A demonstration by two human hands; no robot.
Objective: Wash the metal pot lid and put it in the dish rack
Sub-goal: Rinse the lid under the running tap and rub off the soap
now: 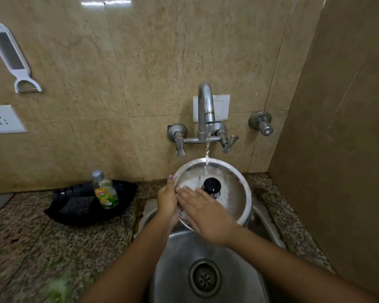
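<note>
Steel: one pot lid (228, 189) | left hand (167, 201) grips rim | right hand (202, 212) flat, spread | one tap (206, 110)

arms: bare, no sleeves | left grip (167, 201) thumbnail: possibly pinkish polish | jewellery: none

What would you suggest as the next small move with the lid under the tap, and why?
Probably sweep the right hand across the metal pot lid toward the black knob, since white suds still coat it while the left hand holds its rim under the stream.
</note>
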